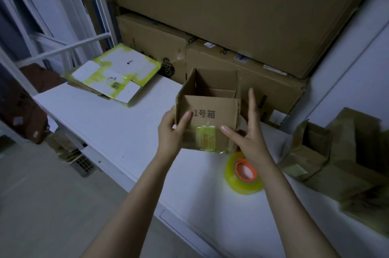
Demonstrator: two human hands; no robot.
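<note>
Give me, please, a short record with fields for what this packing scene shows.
item: small cardboard box, upright, top open
tape strip: yellowish, on the box's front face
left hand: grips the box's left corner, thumb on the front
right hand: fingers straight, thumb touching the front
tape roll: flat on the white table, below the right wrist
far left: flattened cartons
behind: large cartons, stacked

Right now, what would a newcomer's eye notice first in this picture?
The small open cardboard box in the middle of the white table, held by the left hand and touched by the right hand. Then the yellow tape roll on the table below the right wrist, and the big cartons stacked behind.
</note>
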